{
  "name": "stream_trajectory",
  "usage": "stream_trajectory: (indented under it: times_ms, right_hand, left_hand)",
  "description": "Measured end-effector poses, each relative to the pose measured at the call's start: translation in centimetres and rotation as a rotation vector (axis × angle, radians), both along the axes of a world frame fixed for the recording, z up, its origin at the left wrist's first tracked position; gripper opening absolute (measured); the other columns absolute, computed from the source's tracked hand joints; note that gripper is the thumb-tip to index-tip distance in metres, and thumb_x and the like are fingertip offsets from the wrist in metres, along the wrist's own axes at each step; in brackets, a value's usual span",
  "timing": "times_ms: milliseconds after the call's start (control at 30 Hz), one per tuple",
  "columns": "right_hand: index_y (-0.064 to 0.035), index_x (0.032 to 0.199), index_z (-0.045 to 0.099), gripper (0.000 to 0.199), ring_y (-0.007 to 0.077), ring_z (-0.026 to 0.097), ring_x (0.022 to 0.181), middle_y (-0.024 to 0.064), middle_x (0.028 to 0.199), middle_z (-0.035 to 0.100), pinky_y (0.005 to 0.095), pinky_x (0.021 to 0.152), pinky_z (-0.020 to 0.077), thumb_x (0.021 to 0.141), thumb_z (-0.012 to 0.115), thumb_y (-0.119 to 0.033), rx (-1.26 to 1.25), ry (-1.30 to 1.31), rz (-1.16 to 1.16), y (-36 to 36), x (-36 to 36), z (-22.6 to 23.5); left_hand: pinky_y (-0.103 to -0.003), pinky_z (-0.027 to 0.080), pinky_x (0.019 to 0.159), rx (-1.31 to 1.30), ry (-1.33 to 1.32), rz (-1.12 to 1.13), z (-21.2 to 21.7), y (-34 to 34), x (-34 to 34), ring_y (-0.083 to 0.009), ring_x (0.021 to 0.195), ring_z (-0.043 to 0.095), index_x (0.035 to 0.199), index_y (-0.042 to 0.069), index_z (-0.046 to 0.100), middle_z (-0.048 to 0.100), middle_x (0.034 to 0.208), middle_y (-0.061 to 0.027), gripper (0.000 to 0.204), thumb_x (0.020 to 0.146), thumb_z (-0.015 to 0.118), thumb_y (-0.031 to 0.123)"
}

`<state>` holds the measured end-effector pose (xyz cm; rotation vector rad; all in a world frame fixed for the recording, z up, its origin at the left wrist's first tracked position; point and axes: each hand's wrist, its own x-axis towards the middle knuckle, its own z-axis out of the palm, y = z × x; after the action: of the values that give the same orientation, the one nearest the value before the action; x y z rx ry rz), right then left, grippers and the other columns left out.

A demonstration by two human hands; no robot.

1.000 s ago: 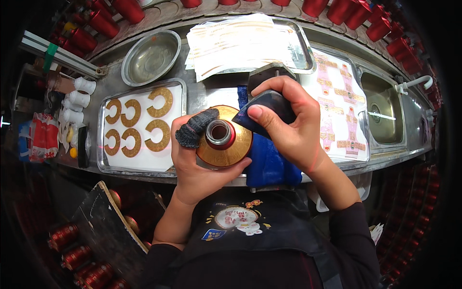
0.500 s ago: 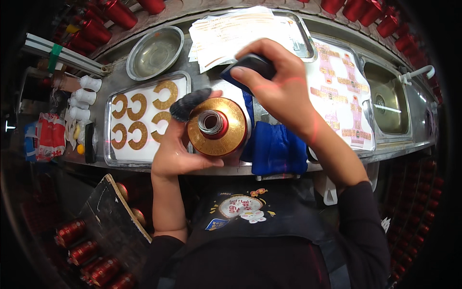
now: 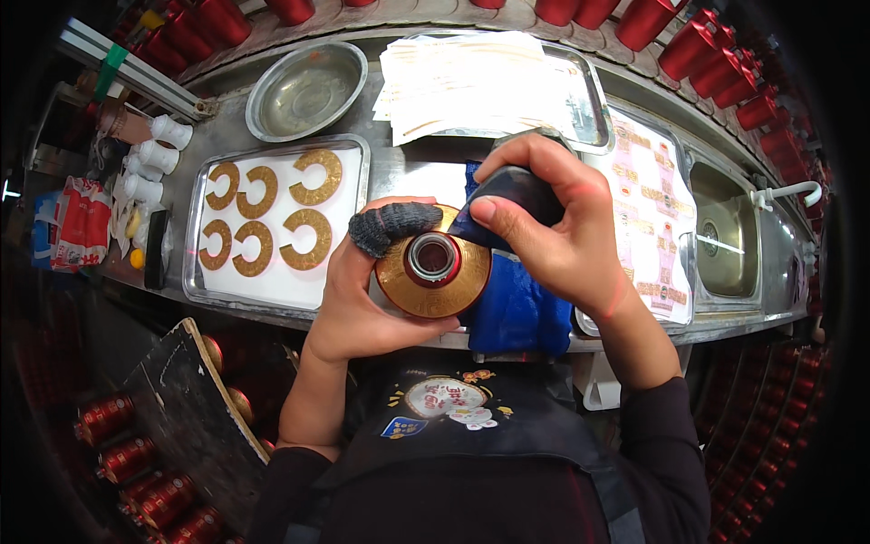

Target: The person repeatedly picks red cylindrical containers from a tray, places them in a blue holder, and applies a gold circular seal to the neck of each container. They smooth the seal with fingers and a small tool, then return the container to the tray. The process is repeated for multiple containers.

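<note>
My left hand [image 3: 349, 304] wraps round a red bottle [image 3: 435, 302] with a gold shoulder, its open neck facing up. A dark grey knit sleeve [image 3: 394, 227] covers one of this hand's fingers, which lies across the shoulder. In my right hand [image 3: 580, 231] is a dark, flat-edged scraper-like pad [image 3: 521, 193], pinched between thumb and fingers. Its edge meets the far right of the gold shoulder. Beneath it and to the right, a folded blue cloth [image 3: 517, 317] hangs at the counter's front edge. The bottle's lower body is hidden from above.
A metal tray [image 3: 204, 290] on the left bears several gold C-shaped labels [image 3: 252, 249]. Behind stand a metal bowl [image 3: 308, 91] and stacked white sheets [image 3: 471, 82]. Label sheets [image 3: 639, 236] and a sink [image 3: 729, 231] lie right. Red bottles [image 3: 693, 50] line the back.
My right hand has come down and right, bringing the dark pad from above the counter onto the gold shoulder. My left hand and the bottle have shifted right and slightly nearer.
</note>
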<state>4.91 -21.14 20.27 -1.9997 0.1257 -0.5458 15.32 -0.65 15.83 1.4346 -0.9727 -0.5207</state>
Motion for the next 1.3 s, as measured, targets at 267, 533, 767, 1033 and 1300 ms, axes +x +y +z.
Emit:
stream_trajectory:
  times_ms: [267, 533, 767, 1033, 1300]
  right_hand:
    - [0.0000, 0.098, 0.068, 0.021, 0.0109, 0.061, 0.079, 0.0061, 0.083, 0.066, 0.0259, 0.071, 0.0495, 0.080, 0.077, -0.007, -0.032, 0.158, 0.119, -0.8, 4.2, 1.8]
    - [-0.0006, 0.097, 0.069, 0.024, 0.0123, 0.063, 0.090, 0.0058, 0.094, 0.068, 0.0259, 0.081, 0.0490, 0.079, 0.082, -0.011, 0.107, 0.160, 0.105, -1.0, 1.3, 2.2]
    - [-0.0006, 0.096, 0.070, 0.024, 0.0076, 0.061, 0.081, 0.0018, 0.087, 0.068, 0.0240, 0.075, 0.0491, 0.080, 0.083, -0.012, 0.208, 0.249, 0.367, -2.5, 6.3, 2.9]
    - [0.0025, 0.095, 0.071, 0.027, 0.0108, 0.064, 0.082, 0.0057, 0.086, 0.070, 0.0250, 0.079, 0.0504, 0.075, 0.085, -0.008, 0.281, 0.331, 0.768, -1.8, 9.5, 3.5]
    - [-0.0005, 0.094, 0.070, 0.025, 0.0095, 0.062, 0.079, 0.0028, 0.083, 0.069, 0.0243, 0.074, 0.0489, 0.077, 0.082, -0.014, 0.089, 0.219, 0.364, -1.4, 6.4, 2.2]
  left_hand:
    - [-0.037, 0.041, 0.112, 0.104, 0.542, -0.371, 0.8, -0.7, 2.9, -0.0191, 0.131, 0.054, 0.146, 0.000, 0.040, 0.055, 0.140, -0.0113, 0.104, 0.058, 0.094, 0.007]
    - [-0.038, 0.045, 0.109, -0.024, 0.186, -0.126, -1.2, -0.5, -0.6, -0.0245, 0.131, 0.052, 0.144, 0.003, 0.030, 0.047, 0.138, -0.0139, 0.108, 0.062, 0.098, 0.014]
    - [-0.039, 0.045, 0.110, 0.051, 0.321, -0.254, -0.8, -0.3, 0.6, -0.0252, 0.127, 0.057, 0.145, 0.002, 0.031, 0.053, 0.137, -0.0146, 0.107, 0.060, 0.097, 0.012]
    - [-0.037, 0.041, 0.113, 0.013, 0.419, -0.202, -1.1, -0.4, 0.2, -0.0224, 0.132, 0.054, 0.145, -0.001, 0.041, 0.056, 0.139, -0.0135, 0.103, 0.060, 0.097, 0.014]
    - [-0.036, 0.041, 0.112, 0.075, 0.280, -0.157, -0.7, 0.2, 0.1, -0.0233, 0.130, 0.055, 0.141, 0.000, 0.047, 0.056, 0.136, -0.0136, 0.095, 0.060, 0.096, 0.013]
